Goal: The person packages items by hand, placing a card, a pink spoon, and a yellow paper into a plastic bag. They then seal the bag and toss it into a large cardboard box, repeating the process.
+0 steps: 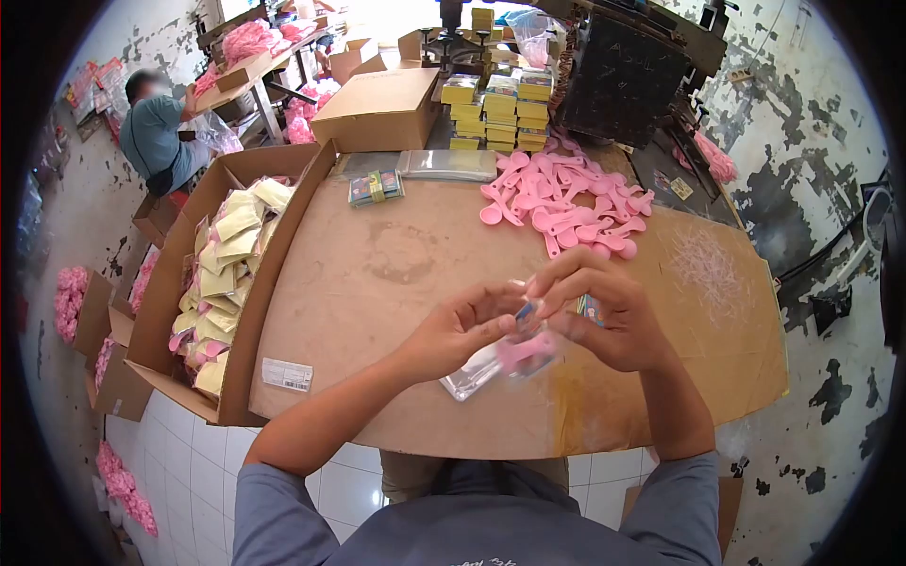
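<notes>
Both hands meet over the near middle of the table. My left hand (462, 325) pinches the upper edge of a small clear plastic bag (530, 357), which has something pink, apparently a scoop, inside. Fingers of my right hand (609, 311) are bent together at the bag's top from the other side. A blue printed bit shows between the hands; blur hides its details. Flat clear bags (470, 377) lie on the table just below. Behind my right hand, a small stack of printed cards (591, 309) is partly hidden. Beyond the hands spreads a pile of pink plastic scoops (566, 203).
An open carton (274, 274) of filled packets stands along the left. A banded card bundle (376, 188), clear sleeves (447, 165), a closed box (376, 108) and card stacks (500, 108) line the back. Thin strips (708, 274) lie right. A person (156, 132) sits at far left.
</notes>
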A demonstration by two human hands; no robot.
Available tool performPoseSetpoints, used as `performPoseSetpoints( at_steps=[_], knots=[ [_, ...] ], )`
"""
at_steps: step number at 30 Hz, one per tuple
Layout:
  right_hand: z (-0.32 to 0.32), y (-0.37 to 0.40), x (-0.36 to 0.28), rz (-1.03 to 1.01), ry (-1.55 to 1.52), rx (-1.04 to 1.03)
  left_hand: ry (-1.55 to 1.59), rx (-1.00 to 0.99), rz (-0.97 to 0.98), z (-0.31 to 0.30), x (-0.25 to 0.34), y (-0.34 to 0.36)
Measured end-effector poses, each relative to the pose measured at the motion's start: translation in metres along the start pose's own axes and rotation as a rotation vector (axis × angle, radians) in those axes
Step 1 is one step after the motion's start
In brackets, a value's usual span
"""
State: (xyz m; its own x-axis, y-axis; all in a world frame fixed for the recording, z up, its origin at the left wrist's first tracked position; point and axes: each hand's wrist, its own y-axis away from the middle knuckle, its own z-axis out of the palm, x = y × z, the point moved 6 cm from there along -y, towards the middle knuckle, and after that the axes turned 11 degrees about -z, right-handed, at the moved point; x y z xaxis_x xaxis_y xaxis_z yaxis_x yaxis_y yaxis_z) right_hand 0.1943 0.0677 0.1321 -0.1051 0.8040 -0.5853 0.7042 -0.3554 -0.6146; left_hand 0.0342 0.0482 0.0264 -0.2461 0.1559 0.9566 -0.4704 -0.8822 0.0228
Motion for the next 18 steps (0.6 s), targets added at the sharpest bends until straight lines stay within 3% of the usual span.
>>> performPoseSetpoints(
  at_steps=[1,4,8,10,16,18],
  knots=[
    [-0.006,-0.005,-0.009,-0.015,0.031,0.03,-0.099,0.033,0.048,0.0,0.004,0.002],
    [-0.007,-0.018,-0.039,-0.187,0.63,-0.093,-0.389,0.07,0.232,-0.001,0.016,0.009],
    [-0.009,-0.012,-0.028,0.018,0.517,-0.12,-0.61,0.072,0.386,0.019,0.034,0.023],
    [-0.006,-0.009,-0.021,0.107,0.418,-0.058,-0.536,0.1,0.373,0.019,0.028,0.018],
    [-0.003,-0.005,-0.009,0.13,0.37,-0.049,-0.375,0.11,0.211,0.012,0.021,0.014],
    [-0.006,-0.004,-0.008,0.081,0.436,0.095,-0.349,0.133,0.187,0.012,0.022,0.015]
  ],
)
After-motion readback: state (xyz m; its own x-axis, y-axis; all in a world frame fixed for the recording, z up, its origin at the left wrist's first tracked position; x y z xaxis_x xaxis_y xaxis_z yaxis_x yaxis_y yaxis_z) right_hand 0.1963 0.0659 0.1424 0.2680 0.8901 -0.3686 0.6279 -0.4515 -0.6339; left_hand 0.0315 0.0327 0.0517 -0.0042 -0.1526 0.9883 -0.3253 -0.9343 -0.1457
